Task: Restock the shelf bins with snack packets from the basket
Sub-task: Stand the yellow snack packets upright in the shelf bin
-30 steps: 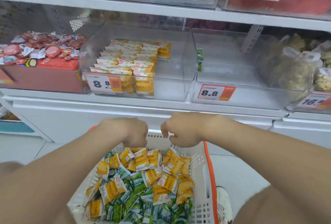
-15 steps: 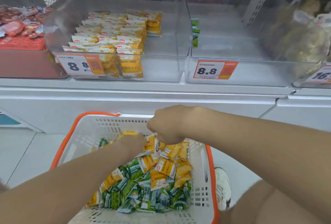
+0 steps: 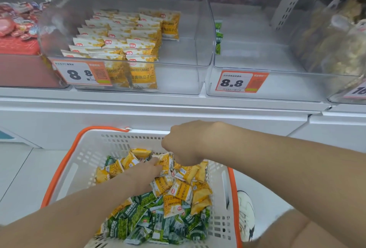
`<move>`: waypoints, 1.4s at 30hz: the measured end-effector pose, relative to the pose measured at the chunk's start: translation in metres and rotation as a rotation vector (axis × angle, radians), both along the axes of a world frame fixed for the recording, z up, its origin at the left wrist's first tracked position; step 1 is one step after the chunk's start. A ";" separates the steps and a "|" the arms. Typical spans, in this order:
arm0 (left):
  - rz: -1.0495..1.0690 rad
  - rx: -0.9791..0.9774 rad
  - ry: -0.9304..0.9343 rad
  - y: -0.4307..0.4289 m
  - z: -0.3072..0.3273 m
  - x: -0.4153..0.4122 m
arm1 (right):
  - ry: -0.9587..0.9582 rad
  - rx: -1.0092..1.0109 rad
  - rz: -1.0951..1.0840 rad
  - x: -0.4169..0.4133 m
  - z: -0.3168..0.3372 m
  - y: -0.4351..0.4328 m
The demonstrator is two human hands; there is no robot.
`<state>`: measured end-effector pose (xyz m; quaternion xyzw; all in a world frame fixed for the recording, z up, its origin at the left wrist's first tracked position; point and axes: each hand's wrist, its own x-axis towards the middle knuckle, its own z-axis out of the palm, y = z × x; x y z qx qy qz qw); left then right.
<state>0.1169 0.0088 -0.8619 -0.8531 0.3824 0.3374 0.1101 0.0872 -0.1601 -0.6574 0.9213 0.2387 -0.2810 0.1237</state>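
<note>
At the far end of the basket (image 3: 111, 142), where the yellow packets (image 3: 179, 190) are heaped, both hands are gathering stock. The step in hand looks like collecting a handful of yellow ones for the clear bin (image 3: 184, 65) on the shelf above the basket, which already has neat rows of the same packet on one side and bare floor on the other. To do it well, take only yellow and leave the green packets (image 3: 138, 220) at the basket's near end for the almost bare bin (image 3: 267, 49) above the basket to its right. It also helps to square the packets face-up in the fist before lifting, so they go in as a row rather than a tumble. The right hand (image 3: 185, 142) is curled knuckles-up just over the heap and seems to pinch a yellow packet or two hanging beneath it. The left hand (image 3: 145, 172) lies on the heap beside it, its fingers (image 3: 157, 165) touching a yellow packet. Seen from behind the wrist, I cannot tell whether it grips the packet or only rests on it.
</note>
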 end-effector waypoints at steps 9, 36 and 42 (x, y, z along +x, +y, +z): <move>0.465 -0.405 0.155 -0.008 0.055 0.015 | 0.043 0.070 -0.049 -0.004 0.023 -0.010; 0.655 -1.357 0.286 0.000 0.262 0.011 | -0.307 1.239 -0.660 0.002 0.092 -0.043; 0.879 -1.525 0.507 -0.010 0.261 0.018 | -0.315 1.389 -0.721 0.004 0.095 -0.035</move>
